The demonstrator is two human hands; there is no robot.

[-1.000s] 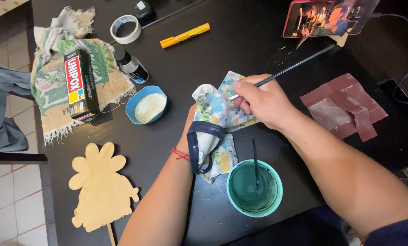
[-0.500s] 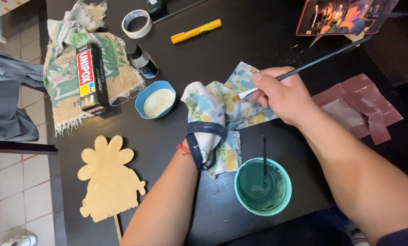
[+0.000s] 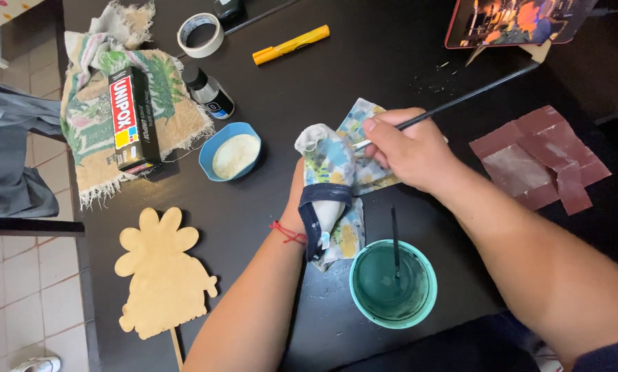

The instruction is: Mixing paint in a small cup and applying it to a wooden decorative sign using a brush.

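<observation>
Black tabletop: right hand pinches a paintbrush; left hand clutches patterned cloth; lower-centre, teal bowl risks an elbow-knock.

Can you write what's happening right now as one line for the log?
left hand: holds patterned cloth | right hand: pinches paintbrush, tip on cloth | nearby: teal bowl, blue dish, wooden cutout
</observation>
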